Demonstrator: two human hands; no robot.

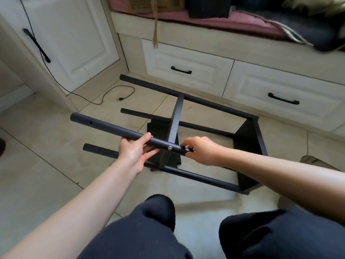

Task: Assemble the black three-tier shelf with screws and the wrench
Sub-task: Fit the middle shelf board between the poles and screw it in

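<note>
Shelf (248, 135) on floor: stiff, light metal. Our left hand (135, 153) grips near post (119, 130); right hand (202, 150) pinches wrench (187, 149) by screw (170, 148).

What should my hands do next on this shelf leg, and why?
Probably tighten the silver screw on the upper front post. It is in place where the middle shelf board meets that post, the left hand steadies the post, and the right hand grips it beside the screw. No wrench is visible.
</note>
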